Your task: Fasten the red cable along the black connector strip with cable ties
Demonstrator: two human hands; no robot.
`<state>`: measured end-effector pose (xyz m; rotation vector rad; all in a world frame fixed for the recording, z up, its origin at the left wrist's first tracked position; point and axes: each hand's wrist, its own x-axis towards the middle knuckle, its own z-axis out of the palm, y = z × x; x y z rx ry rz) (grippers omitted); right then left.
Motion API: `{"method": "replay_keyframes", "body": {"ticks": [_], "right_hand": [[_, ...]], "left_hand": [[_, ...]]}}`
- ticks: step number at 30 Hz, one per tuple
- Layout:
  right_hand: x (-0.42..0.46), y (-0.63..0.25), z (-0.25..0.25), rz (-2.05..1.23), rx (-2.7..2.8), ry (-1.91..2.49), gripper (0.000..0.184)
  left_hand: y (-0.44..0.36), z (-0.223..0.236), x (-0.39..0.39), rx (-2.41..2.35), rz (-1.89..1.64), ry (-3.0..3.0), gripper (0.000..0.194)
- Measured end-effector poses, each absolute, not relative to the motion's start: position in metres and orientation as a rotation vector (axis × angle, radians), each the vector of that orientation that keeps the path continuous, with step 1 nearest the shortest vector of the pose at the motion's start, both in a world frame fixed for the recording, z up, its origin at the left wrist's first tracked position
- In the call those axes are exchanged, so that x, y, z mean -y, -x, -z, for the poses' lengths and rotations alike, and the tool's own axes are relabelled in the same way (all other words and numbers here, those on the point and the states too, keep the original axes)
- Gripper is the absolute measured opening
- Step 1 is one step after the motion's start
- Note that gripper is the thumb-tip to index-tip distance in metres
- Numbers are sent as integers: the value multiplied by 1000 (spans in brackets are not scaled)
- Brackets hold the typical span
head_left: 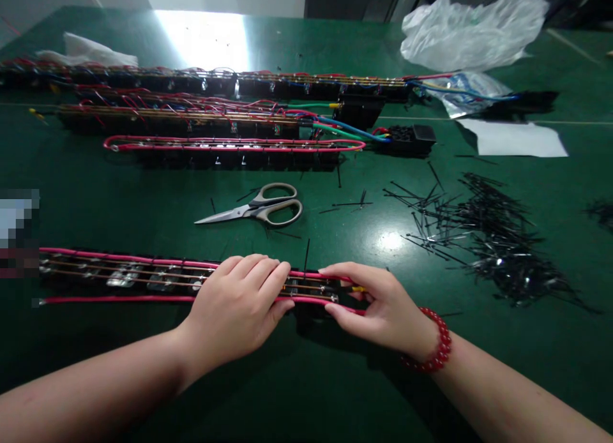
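A long black strip of sockets with pink wires and copper bars (129,277) lies across the near part of the green table. My left hand (239,302) rests on top of it, fingers together and curved over the strip's right part. My right hand (378,299), with a red bead bracelet at the wrist, pinches the strip's right end between thumb and fingers, on the pink wire there. A thin black cable tie (306,255) stands up between my two hands.
Grey-handled scissors (261,208) lie beyond the strip. Several more wired strips (230,149) lie in rows farther back. A heap of black cable ties (498,239) spreads at the right. Plastic bags (469,31) and white paper (514,140) sit far right.
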<state>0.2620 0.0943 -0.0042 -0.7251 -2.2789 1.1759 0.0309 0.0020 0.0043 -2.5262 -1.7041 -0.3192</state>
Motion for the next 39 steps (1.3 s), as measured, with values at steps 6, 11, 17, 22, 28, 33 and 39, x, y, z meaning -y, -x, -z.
{"method": "replay_keyframes", "body": {"ticks": [6, 11, 17, 22, 28, 33, 39], "right_hand": [[-96, -263, 5, -1150, 2296, 694, 36], [-95, -263, 5, -1098, 2306, 730, 36], [-94, -262, 6, -886, 2366, 726, 36], [-94, -263, 7, -700, 2426, 764, 40], [-93, -267, 8, -489, 2363, 845, 43], [-98, -266, 13, -422, 2274, 1030, 27], [-136, -298, -10, -175, 2364, 1238, 22]], "left_hand": [[-31, -1, -2, 1671, 358, 2517, 35], [-31, 0, -2, 1661, 373, 2520, 37], [-31, -2, 0, 1631, 374, 2460, 39], [-32, -1, -1, 1646, 319, 2388, 40], [-27, 2, -4, 1722, 284, 2313, 43], [-26, 3, -5, 1716, 295, 2307, 41], [-26, 5, -6, 1713, 327, 2293, 40]]}}
